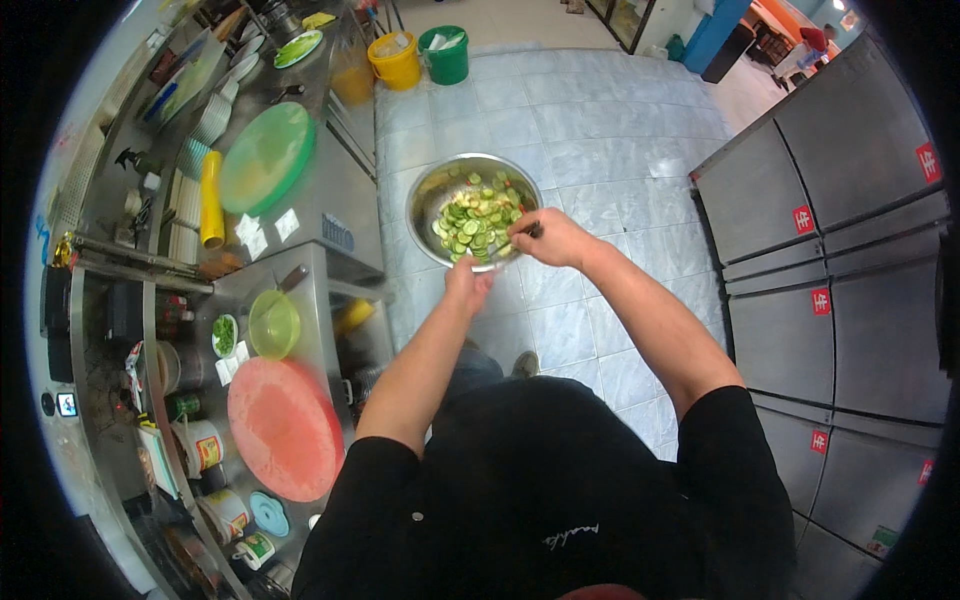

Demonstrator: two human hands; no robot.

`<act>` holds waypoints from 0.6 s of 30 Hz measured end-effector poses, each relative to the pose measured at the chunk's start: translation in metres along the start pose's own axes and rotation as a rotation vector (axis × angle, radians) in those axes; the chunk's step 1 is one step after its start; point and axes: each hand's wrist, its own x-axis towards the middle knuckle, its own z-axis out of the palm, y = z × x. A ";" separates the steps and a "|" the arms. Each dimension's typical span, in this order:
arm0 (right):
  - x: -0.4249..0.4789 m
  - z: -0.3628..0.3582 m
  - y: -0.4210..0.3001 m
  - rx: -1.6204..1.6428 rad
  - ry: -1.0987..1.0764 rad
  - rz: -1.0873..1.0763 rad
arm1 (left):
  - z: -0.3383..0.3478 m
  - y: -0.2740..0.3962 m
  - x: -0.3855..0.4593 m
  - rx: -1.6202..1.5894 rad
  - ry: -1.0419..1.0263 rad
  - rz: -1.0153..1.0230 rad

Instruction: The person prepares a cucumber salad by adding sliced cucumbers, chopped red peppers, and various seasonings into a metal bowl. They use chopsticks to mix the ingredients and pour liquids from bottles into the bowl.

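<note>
My left hand point(469, 283) grips the near rim of a round stainless steel mixing bowl point(426, 187), which is held above the tiled floor. Sliced cucumber point(474, 225) with small red and pale pieces lies inside the bowl. My right hand point(547, 236) is closed around the dark handle of a utensil point(534, 228) at the bowl's right rim. The utensil's lower end reaches down among the slices and its shape cannot be made out.
At the left a steel counter point(349, 225) bears a green round cutting board point(262, 161), a red one point(281, 427) and a yellow-green bowl point(274, 325). Steel refrigerator doors point(780, 330) line the right. Yellow point(396, 64) and green buckets point(444, 60) stand beyond; a person point(814, 49) is far off.
</note>
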 end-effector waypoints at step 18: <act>0.196 -0.046 0.061 -0.032 0.294 -0.044 | 0.050 0.073 0.135 0.081 -0.127 -0.100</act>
